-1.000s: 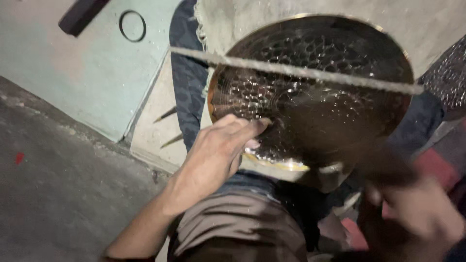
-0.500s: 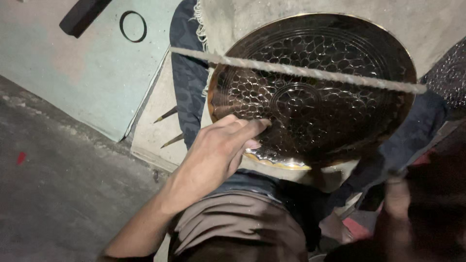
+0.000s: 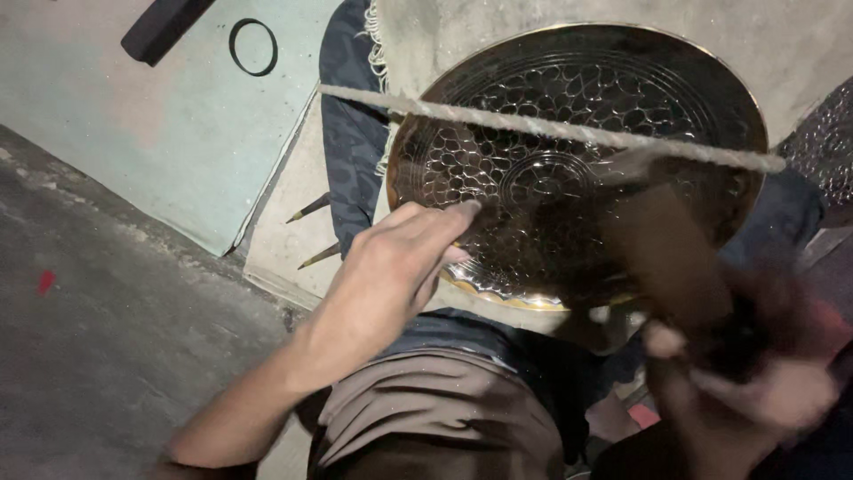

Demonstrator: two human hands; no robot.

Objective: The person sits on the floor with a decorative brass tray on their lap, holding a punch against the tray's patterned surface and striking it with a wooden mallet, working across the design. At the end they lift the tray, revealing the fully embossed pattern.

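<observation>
Left hand (image 3: 391, 267) fingers (image 3: 444, 218) extended — touching embossed brass plate (image 3: 577, 160).

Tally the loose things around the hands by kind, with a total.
Embossed brass plate: 1
Rope across the plate: 1
Pointed metal punches on the floor: 2
Dark ring: 1
Dark bar: 1
Blurred dark tool in the right hand: 1
Total: 7

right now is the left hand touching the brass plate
Touching: the head view shows the left hand with fingertips laid on the patterned face of the brass plate, near its lower left rim.
</observation>
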